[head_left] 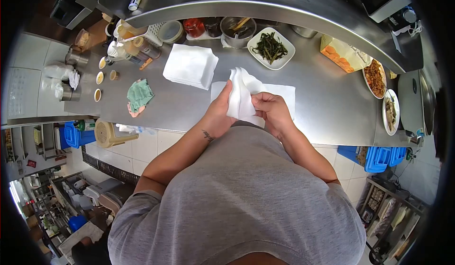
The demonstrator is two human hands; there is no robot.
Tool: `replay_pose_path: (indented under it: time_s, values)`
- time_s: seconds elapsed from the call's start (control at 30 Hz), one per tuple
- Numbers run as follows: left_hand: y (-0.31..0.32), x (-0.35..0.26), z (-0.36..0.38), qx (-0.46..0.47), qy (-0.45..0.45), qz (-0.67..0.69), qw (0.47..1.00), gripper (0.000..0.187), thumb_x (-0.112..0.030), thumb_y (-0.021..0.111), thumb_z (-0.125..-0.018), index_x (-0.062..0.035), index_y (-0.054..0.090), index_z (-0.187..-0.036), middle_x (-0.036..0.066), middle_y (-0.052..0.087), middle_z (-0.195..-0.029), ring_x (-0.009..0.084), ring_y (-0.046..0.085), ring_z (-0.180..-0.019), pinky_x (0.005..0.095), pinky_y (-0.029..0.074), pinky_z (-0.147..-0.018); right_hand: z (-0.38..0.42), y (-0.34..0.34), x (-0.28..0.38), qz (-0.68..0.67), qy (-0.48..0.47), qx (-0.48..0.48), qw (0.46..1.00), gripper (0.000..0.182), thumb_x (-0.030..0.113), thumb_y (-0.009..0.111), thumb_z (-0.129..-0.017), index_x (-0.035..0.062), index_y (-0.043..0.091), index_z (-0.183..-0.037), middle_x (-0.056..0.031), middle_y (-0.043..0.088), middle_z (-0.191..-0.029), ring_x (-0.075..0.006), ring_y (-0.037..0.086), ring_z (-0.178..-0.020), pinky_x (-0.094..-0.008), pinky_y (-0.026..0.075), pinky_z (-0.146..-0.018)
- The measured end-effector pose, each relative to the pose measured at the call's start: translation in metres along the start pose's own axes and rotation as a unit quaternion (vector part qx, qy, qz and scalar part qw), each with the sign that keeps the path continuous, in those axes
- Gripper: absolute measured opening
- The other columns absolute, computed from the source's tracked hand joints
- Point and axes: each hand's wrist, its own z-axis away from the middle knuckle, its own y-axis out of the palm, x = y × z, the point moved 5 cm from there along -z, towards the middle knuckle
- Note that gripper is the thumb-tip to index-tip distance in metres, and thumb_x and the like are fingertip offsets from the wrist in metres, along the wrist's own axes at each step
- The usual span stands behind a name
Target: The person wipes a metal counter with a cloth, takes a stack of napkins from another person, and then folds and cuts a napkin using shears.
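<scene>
Between my hands, above the near edge of the steel counter, is a folded white paper napkin (241,94). My left hand (221,105) grips its left side, with the thumb along the front. On the right side, my right hand (271,107) pinches the napkin between thumb and fingers. Flat white sheets (284,94) lie on the counter beneath and behind my hands, partly covered by them. A stack of white napkins (190,66) sits a little farther back to the left.
A square white dish of cooked greens (270,48) stands at the back, beside a metal pot (238,31). A crumpled green cloth (140,95) lies left. Plates of food (374,77) line the right end. A steel shelf (265,10) overhangs the counter's back.
</scene>
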Motion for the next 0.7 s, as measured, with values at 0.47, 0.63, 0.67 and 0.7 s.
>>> replay_pose_path:
  time_s: [0.47, 0.63, 0.67, 0.7]
  values:
    - [-0.005, 0.001, -0.003, -0.030, -0.005, 0.033, 0.999, 0.064, -0.057, 0.028, -0.097, -0.0088, 0.040, -0.137, 0.007, 0.050, -0.134, 0.0205, 0.049, -0.123, 0.0380, 0.040, -0.102, -0.005, -0.002, -0.006, -0.017, 0.007, 0.042, 0.999, 0.016, 0.017, 0.057, -0.092, 0.0024, 0.063, -0.094, -0.0032, 0.064, -0.090, -0.0126, 0.059, -0.084, -0.0292, 0.048, -0.079]
    - [-0.043, 0.010, -0.022, -0.031, -0.039, 0.101, 0.994, 0.056, -0.048, 0.038, -0.098, -0.0045, 0.046, -0.132, 0.009, 0.054, -0.128, 0.0219, 0.053, -0.118, 0.0385, 0.041, -0.100, 0.007, -0.005, 0.009, -0.114, -0.017, 0.116, 0.987, 0.016, 0.016, 0.053, -0.093, 0.0012, 0.060, -0.096, -0.0041, 0.063, -0.095, -0.0144, 0.058, -0.088, -0.0286, 0.045, -0.085]
    - [-0.052, 0.012, -0.026, -0.046, -0.028, 0.089, 0.995, 0.053, -0.044, 0.042, -0.098, -0.0024, 0.047, -0.130, 0.010, 0.056, -0.127, 0.0227, 0.054, -0.116, 0.0385, 0.042, -0.100, 0.007, -0.013, 0.010, -0.113, -0.018, 0.116, 0.987, 0.016, 0.016, 0.053, -0.093, 0.0012, 0.060, -0.096, -0.0041, 0.063, -0.095, -0.0144, 0.058, -0.088, -0.0286, 0.045, -0.085]
    - [-0.061, 0.014, -0.029, -0.045, -0.028, 0.089, 0.995, 0.053, -0.044, 0.042, -0.098, -0.0024, 0.047, -0.130, 0.010, 0.056, -0.127, 0.0227, 0.054, -0.116, 0.0385, 0.042, -0.100, 0.007, -0.024, 0.010, -0.136, -0.034, 0.111, 0.984, 0.017, 0.016, 0.053, -0.093, 0.0012, 0.059, -0.097, -0.0040, 0.062, -0.096, -0.0146, 0.058, -0.089, -0.0287, 0.045, -0.085]
